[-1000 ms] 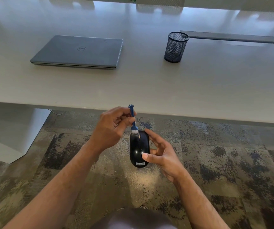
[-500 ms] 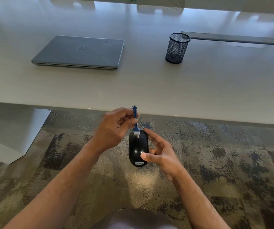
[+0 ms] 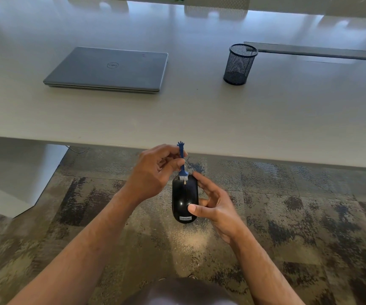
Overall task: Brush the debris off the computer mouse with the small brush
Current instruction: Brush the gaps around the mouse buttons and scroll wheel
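While my right hand grips the black mouse at centre frame, hiding its right side, my left hand pinches the small blue brush, bristles touching the mouse's far end.

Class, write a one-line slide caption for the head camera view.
Left hand pinches a small blue brush against the front of a black mouse held by the right hand, below the table edge.
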Action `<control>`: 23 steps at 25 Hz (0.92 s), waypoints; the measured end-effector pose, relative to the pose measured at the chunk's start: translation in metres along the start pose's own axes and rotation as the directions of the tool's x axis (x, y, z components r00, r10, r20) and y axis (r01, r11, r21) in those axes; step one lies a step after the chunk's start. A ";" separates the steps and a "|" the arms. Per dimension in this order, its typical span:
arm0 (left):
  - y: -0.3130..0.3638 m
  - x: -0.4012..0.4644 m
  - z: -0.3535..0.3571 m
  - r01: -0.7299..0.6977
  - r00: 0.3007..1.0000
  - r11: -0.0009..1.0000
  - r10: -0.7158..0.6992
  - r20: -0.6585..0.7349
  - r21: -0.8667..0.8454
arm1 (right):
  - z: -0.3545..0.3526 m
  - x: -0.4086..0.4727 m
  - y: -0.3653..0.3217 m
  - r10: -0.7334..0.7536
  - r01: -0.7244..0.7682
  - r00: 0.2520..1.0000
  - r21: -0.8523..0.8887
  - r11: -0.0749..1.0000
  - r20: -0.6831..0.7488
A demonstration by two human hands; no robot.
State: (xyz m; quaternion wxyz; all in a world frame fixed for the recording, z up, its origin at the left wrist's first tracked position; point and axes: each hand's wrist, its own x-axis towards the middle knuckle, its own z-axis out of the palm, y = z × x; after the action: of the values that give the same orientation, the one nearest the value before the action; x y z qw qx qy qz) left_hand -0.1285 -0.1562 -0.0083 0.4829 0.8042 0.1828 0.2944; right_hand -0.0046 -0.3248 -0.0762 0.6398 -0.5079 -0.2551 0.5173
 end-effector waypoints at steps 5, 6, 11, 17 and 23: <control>-0.011 0.002 -0.011 0.048 0.998 0.996 -0.045 -0.039 0.080 | -0.002 0.001 0.001 0.004 -0.004 1.000 0.027 1.000 -0.011; -0.010 0.003 -0.011 0.033 0.999 0.997 -0.031 -0.039 0.069 | -0.001 0.002 0.001 0.004 -0.004 1.000 0.025 1.000 -0.010; -0.004 0.005 -0.003 -0.045 0.999 0.998 0.044 0.031 0.037 | 0.004 0.006 0.001 -0.004 0.004 1.000 0.011 1.000 0.007; -0.011 0.007 -0.016 -0.006 1.000 0.995 0.007 -0.016 0.096 | 0.001 0.007 0.005 -0.007 0.007 1.000 0.008 1.000 -0.015; -0.008 0.007 -0.007 -0.037 0.998 0.998 0.035 0.045 0.041 | 0.004 0.010 0.006 -0.007 0.008 1.000 0.028 1.000 -0.004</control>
State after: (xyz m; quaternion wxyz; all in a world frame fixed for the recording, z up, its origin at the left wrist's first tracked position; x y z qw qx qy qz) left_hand -0.1280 -0.1435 -0.0104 0.4644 0.8237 0.1638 0.2813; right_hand -0.0070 -0.3140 -0.0827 0.6493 -0.4990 -0.2484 0.5174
